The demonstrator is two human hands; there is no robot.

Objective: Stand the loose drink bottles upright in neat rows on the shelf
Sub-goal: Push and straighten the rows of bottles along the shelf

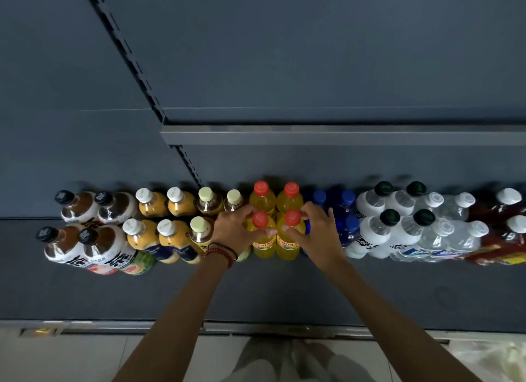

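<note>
Two rows of upright drink bottles stand along the back of the dark shelf (256, 293). In the middle are several yellow bottles with red caps. My left hand (232, 229) grips the front left yellow bottle (263, 243), thumb on its front and fingers curled round its far side. My right hand (320, 231) grips the front right yellow bottle (287, 246) the same way. The two yellow bottles stand side by side and touch. Two more yellow bottles (274, 201) stand behind them.
Left of my hands stand pale-capped tea bottles (200, 231), orange juice bottles (139, 235) and black-capped brown bottles (61, 245). To the right are blue bottles (348, 231), white and clear bottles (410, 233) and red ones (509, 239). An upper shelf edge (341, 135) overhangs the back row.
</note>
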